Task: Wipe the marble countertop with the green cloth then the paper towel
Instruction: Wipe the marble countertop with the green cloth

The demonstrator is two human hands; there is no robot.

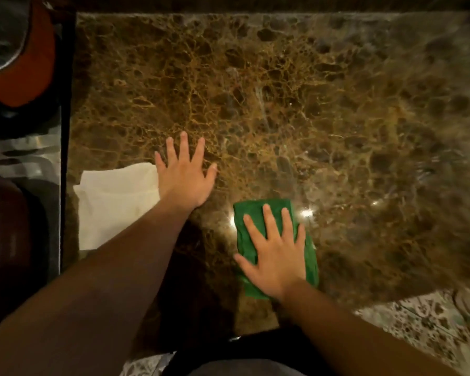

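Flat and spread, the right hand (276, 256) presses the green cloth (276, 245) onto the marble surface (282, 104) near its front edge; the left hand (183, 175) rests splayed beside the paper towel (117, 204). Cloth wiping looks underway; next, sweep outward.

Marble countertop (282, 90): green cloth (251, 240), paper towel (114, 202) lying flat

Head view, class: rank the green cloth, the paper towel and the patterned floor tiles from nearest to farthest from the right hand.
1. Green cloth: directly under the right hand, which presses it flat.
2. Patterned floor tiles: lower right, past the countertop's edge.
3. Paper towel: far left, beyond the left hand.
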